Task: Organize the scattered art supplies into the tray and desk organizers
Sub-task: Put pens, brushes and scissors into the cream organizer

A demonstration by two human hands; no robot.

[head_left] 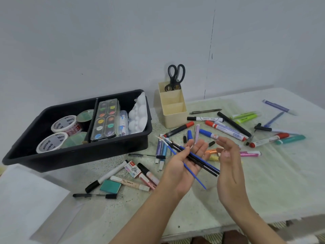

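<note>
Left hand (182,166): lay palm up, fingers nearly straight, cradling a bundle of brushes (198,160) without clenching.
Brushes: lay slantwise across the palm, with bristle tips pointing toward the tray's near right corner and handles toward the desk's front edge.
Right hand (226,155): open and relaxed, holding nothing, just beside the handle ends.
Tray (105,148): black, at the desk's back left.
Organizer (175,117): cream, right of the tray, with scissors (175,74) upright in its rear compartment.
Markers (226,129): scattered across the desk (263,182).

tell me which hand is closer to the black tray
Left. The left hand, carrying brushes, hovers just right of the black tray; the right hand is farther right.
</note>
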